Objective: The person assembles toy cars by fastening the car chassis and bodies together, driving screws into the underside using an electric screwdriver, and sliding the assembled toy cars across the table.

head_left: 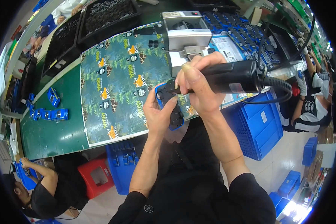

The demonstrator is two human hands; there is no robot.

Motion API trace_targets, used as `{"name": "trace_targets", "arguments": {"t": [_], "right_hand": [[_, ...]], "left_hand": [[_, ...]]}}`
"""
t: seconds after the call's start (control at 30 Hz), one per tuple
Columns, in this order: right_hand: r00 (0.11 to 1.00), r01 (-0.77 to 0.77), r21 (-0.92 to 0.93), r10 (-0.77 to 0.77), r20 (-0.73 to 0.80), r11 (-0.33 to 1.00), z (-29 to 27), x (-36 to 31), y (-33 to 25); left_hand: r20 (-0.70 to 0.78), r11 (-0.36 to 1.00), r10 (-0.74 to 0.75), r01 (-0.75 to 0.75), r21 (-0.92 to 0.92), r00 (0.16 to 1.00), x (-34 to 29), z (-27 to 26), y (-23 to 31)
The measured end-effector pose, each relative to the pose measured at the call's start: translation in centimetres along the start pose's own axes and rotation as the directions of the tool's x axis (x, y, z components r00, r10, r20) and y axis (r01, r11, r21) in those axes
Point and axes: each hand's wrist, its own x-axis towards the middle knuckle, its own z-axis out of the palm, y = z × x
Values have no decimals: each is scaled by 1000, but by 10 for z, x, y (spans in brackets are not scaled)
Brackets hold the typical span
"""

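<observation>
In my left hand (156, 116) is a toy car (176, 120), turned with its black underside up and its blue body edge showing below. The thumb presses on the underside and the fingers curl round the far edge. My right hand (202, 84) is closed on a black electric screwdriver (237, 76), lying sideways with its cord trailing right. Its tip end points at the car, but my fingers hide the bit, so I cannot tell whether it touches. Both hands are over the front edge of the bench.
Behind my hands stands a silver-grey bench machine (186, 35) on a patterned mat (127, 80). Several blue toy cars (52, 114) sit on the left; blue car parts (227, 28) cover the far right. Black bins (108, 18) line the back. A blue crate (258, 125) stands right, a red stool (86, 179) lower left.
</observation>
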Motion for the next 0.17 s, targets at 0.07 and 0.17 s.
{"name": "trace_targets", "arguments": {"t": [0.07, 0.17], "right_hand": [[1000, -14, 82, 13, 15, 996, -3, 10, -13], [992, 79, -74, -71, 102, 994, -21, 29, -40]], "left_hand": [[8, 1000, -11, 11, 2, 1000, -1, 3, 2], [-90, 998, 22, -17, 59, 996, -2, 3, -5]]}}
